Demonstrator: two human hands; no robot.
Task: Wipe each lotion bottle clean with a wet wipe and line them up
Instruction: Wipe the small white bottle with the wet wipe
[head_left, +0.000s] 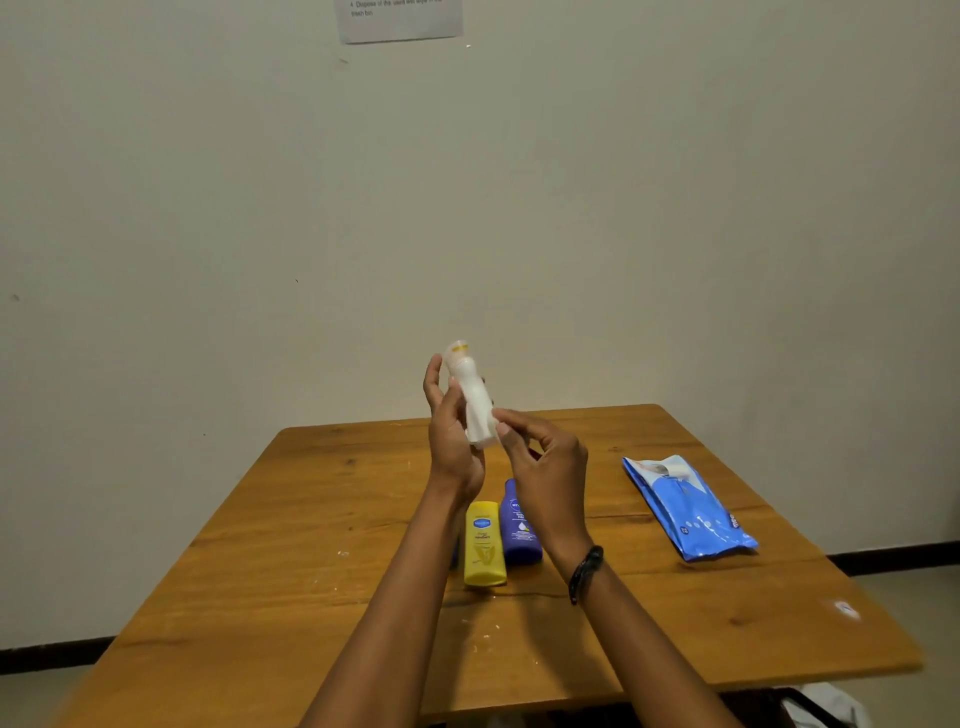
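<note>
White bottle (464, 371) held up off the table (260, 571), centre, tilted, so all sides can be reached. Left hand (449, 421) grips its back; right hand (545, 462) pinches the wet wipe (482, 428), limp white cloth sleeved round the lower body, edges blurred. Below, yellow bottle (484, 543) and blue bottle (519, 530) stand touching, smooth plastic. Glossy wipe pack (685, 506) lies flat, right, within reach.

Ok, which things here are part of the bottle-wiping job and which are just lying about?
Part of the job: white bottle in the left hand; white wipe round it, pinched by the right hand; yellow bottle; blue bottle; blue wipes pack.
Just there: paper sheet on the wall; wooden table; black wristband.
</note>
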